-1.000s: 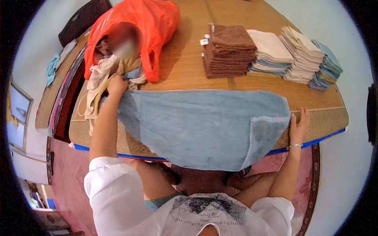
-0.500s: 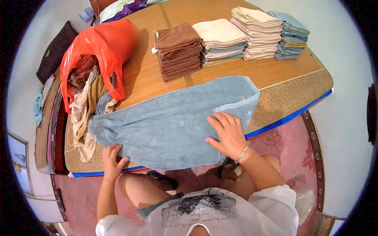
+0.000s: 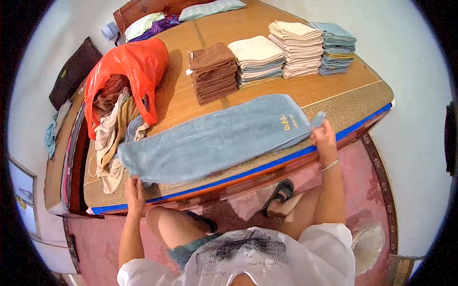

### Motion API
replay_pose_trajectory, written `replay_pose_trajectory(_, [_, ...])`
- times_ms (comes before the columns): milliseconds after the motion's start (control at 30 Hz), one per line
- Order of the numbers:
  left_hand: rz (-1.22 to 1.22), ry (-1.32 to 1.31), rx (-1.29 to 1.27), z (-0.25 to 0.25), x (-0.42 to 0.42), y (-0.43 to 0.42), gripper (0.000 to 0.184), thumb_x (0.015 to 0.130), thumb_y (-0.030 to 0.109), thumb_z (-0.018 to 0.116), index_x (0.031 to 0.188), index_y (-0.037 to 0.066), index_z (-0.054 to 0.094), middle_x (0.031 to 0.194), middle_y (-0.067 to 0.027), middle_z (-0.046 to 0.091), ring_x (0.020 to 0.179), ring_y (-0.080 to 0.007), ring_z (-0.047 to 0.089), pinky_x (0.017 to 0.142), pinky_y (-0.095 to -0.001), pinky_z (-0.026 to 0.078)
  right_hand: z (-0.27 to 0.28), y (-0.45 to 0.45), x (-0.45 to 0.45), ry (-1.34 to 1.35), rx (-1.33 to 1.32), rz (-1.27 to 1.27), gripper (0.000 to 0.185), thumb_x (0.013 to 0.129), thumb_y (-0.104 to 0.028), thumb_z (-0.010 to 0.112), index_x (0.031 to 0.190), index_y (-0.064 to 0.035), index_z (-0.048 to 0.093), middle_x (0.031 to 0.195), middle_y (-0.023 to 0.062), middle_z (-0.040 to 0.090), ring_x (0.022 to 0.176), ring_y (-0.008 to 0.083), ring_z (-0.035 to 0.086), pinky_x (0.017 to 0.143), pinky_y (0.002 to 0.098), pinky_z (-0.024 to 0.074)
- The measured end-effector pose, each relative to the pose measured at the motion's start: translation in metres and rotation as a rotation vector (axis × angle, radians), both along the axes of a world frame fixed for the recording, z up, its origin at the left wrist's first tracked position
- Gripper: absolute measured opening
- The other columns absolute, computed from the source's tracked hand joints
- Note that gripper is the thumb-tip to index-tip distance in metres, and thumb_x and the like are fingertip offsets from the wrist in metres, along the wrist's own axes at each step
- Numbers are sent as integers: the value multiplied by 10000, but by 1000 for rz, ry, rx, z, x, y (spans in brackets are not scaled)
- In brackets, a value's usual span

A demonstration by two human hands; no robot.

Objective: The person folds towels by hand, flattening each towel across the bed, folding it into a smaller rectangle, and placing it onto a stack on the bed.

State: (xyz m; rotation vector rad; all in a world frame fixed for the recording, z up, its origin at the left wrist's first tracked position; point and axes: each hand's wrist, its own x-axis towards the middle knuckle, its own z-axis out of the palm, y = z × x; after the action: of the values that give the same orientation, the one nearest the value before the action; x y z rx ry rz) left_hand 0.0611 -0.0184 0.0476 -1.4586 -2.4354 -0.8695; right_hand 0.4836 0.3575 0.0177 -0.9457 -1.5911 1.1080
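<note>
Pale walls (image 3: 420, 157) border a pink floor (image 3: 359, 186) and bed (image 3: 224, 28).

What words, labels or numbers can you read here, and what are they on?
"GAL": yellow letters on the blue towel, turned sideways; the smaller line beside them is too small to read.
"am so mu": upside down on the white shirt, cut off by folds.
"than m": also on the shirt; its other printing is too blurred.
White tag on the brown stack: too small to read.
</note>
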Motion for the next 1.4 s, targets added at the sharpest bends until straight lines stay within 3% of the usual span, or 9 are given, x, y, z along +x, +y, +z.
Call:
replay_pose_trajectory(167, [-106,144,-85,46,22,5,380,789,296,669,994,17,516,809,-165,567,738,-332,552,668,-402,442,27,-8,11,703,-177,-73,47,897,-139,480,872,-101,471,643,27,487,522,102,432,458,235,350])
replay_pose_trajectory(300, [-199,367,-253,80,51,9,410,597,154,774,918,44,543,816,-159,580,744,-370,548,673,-424,442,47,-27,39,1022,-159,-122,100,922,-185,452,888,-98,485,710,40,528,608,119,483,550,243,400])
replay_pose_trajectory(567, [-245,-4,-159,113,49,-23,355,666,-39,492,1006,0,587,907,-193,606,874,-352,586,801,-347,451,107,-63,62,1047,93,-52,223,935,-187,442,1061,-38,552,994,67,629,893,175,595,806,330,472])
replay_pose_trajectory(767, [-75,-328,-126,110,4,-32,281,865,152,464,1049,-22,584,925,-121,636,906,-214,595,796,-322,439,99,4,18,740,101,-162,143,912,-132,510,1040,-77,475,842,34,570,747,120,569,610,258,459])
replay_pose_trajectory(967, [194,47,-29,68,-61,56,222,839,152,581,982,-15,603,957,-193,622,890,-352,579,791,-378,446,1,98,-65,69,185,-156,190,887,-226,559,993,-72,523,852,76,619,656,191,598,607,304,483])
replay_pose_trajectory(1033, [247,433,17,22,-86,77,222,826,149,594,1014,31,604,1018,-174,601,970,-368,546,832,-407,436,-54,102,-78,-575,502,-218,243,862,-267,565,1038,-99,560,876,94,638,740,280,604,726,399,476])
replay_pose_trajectory(1167, [-3,224,-258,-10,-16,104,376,828,237,599,1167,85,546,1171,-149,544,1120,-324,482,947,-444,356,-31,68,-83,-819,654,-159,310,853,-301,549,1102,-120,579,1019,112,627,957,328,560,892,478,383])
replay_pose_trajectory(1267, [36,318,-194,-41,-17,103,480,862,339,545,1281,112,482,1333,-155,436,1248,-314,377,1029,-470,265,-23,63,-86,-1042,697,-87,443,882,-361,508,1270,-150,491,1367,93,423,1261,286,363,1015,520,249])
replay_pose_trajectory(1400, [138,242,-365,-41,-50,107,587,903,464,421,1397,155,349,1456,-140,284,1337,-310,256,1091,-466,162,-16,95,-78,-1155,604,62,619,872,-513,469,1382,-177,368,1472,71,286,1374,265,204,1081,538,142])
